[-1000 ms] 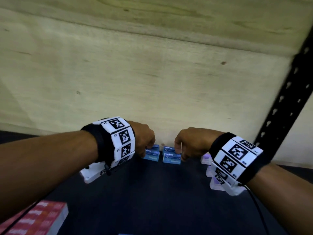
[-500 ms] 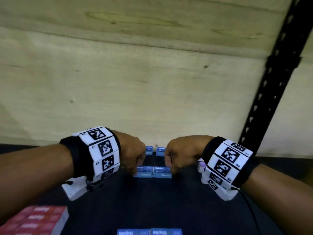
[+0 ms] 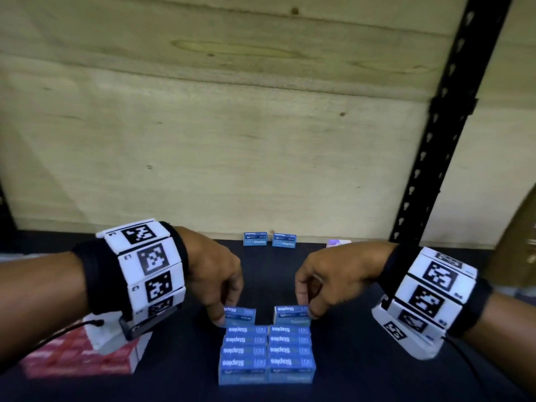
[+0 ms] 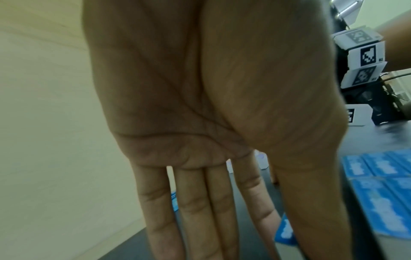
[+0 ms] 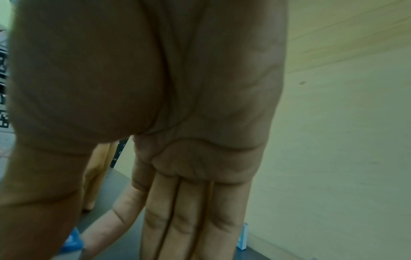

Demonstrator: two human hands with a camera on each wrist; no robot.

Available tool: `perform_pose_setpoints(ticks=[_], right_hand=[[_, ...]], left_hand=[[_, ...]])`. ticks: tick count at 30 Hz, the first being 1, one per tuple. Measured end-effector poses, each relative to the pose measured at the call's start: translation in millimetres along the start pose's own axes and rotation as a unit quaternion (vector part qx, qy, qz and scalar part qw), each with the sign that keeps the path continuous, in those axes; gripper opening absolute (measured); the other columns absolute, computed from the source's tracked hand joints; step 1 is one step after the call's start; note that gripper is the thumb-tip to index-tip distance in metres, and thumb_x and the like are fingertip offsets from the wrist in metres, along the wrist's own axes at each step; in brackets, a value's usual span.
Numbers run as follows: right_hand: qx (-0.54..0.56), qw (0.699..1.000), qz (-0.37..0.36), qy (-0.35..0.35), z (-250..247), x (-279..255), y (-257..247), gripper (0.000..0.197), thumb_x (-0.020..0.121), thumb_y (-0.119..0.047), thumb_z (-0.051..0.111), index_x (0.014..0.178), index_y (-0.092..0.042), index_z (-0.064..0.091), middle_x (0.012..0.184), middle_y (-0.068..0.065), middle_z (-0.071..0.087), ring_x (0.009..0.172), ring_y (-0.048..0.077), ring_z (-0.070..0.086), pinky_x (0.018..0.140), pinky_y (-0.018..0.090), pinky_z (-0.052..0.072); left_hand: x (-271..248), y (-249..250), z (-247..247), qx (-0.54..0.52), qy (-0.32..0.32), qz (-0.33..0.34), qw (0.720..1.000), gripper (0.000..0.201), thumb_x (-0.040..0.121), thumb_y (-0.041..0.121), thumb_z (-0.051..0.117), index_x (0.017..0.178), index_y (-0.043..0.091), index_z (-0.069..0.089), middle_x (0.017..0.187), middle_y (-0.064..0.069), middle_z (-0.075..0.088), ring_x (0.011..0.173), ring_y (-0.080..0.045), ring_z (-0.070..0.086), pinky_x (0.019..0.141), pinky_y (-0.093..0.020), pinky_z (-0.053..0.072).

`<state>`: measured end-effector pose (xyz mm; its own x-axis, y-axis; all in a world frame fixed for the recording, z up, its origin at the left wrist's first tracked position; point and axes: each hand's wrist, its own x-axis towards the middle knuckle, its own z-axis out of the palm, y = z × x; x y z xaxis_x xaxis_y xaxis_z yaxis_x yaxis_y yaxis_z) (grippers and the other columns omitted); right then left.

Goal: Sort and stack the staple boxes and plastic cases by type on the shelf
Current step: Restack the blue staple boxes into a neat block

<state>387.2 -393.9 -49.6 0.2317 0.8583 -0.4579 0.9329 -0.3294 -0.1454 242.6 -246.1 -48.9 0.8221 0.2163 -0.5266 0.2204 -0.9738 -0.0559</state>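
Head view looks down on a dark shelf (image 3: pixel 362 381) backed by a pale wooden panel (image 3: pixel 203 155). The left hand (image 3: pixel 214 277) pinches a blue staple box (image 3: pixel 240 314) at its left end between thumb and fingers. The right hand (image 3: pixel 333 277) pinches a second blue staple box (image 3: pixel 291 313) at its right end in the same way. The two held boxes sit a little apart, with a dark gap between them, just behind a block of blue staple boxes (image 3: pixel 266 355) laid in two touching columns, labels facing up. Whether the held boxes rest on the shelf or hang just above it, I cannot tell.

Far back, against the panel, two more staple boxes (image 3: pixel 269 239) stand side by side, well apart from the hands. A pale purple plastic case (image 3: pixel 336 242) peeks out beside them, partly hidden by the right hand. A red and white box (image 3: pixel 81 358) lies under the left wrist, near the shelf's front left. A black perforated upright (image 3: pixel 435 126) rises on the right.

Left wrist view shows the left hand (image 4: pixel 200 105) with fingers reaching down and a blue box corner (image 4: pixel 285 234) by the thumb.
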Motion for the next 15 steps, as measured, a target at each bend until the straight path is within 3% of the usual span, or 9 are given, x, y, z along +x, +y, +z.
perform_pose_setpoints(ticks=[3, 7, 11, 15], right_hand=[[0.009, 1.0, -0.003, -0.008, 5, -9, 0, 0.016, 0.085, -0.024, 0.073, 0.101, -0.025, 0.072, 0.101, -0.004, 0.075, 0.097, 0.014, 0.068, 0.093, 0.031, 0.053], [0.017, 1.0, -0.012, -0.017, 9, -16, 1, 0.02, 0.086, -0.024, 0.073, 0.105, -0.023, 0.07, 0.103, -0.002, 0.075, 0.098, 0.015, 0.068, 0.094, 0.032, 0.052], [0.018, 0.999, -0.013, -0.023, 10, -18, 4, 0.027, 0.086, -0.018, 0.072, 0.111, -0.025, 0.068, 0.106, -0.001, 0.073, 0.088, 0.011, 0.065, 0.092, 0.032, 0.052], [0.007, 0.999, -0.025, -0.018, 12, -15, 3, 0.026, 0.088, -0.02, 0.071, 0.113, -0.026, 0.068, 0.107, -0.003, 0.073, 0.098, 0.015, 0.067, 0.093, 0.034, 0.053]], left_hand=[[-8, 1, 4, -0.008, -0.01, 0.012, 1.0, 0.031, 0.081, 0.035, 0.075, 0.11, 0.033, 0.067, 0.086, 0.022, 0.058, 0.085, -0.002, 0.055, 0.081, -0.024, 0.046], [-13, 0, 9, 0.003, -0.003, 0.014, 1.0, 0.032, 0.083, 0.026, 0.073, 0.113, 0.035, 0.065, 0.075, 0.024, 0.053, 0.072, 0.002, 0.051, 0.074, -0.021, 0.043], [-16, -1, 12, 0.0, 0.015, 0.02, 1.0, 0.029, 0.086, 0.032, 0.069, 0.114, 0.036, 0.063, 0.088, 0.022, 0.056, 0.078, 0.002, 0.051, 0.062, -0.012, 0.036], [-16, 0, 13, -0.003, 0.013, 0.037, 0.999, 0.029, 0.088, 0.032, 0.067, 0.116, 0.037, 0.062, 0.093, 0.021, 0.058, 0.083, -0.001, 0.053, 0.064, -0.012, 0.036]])
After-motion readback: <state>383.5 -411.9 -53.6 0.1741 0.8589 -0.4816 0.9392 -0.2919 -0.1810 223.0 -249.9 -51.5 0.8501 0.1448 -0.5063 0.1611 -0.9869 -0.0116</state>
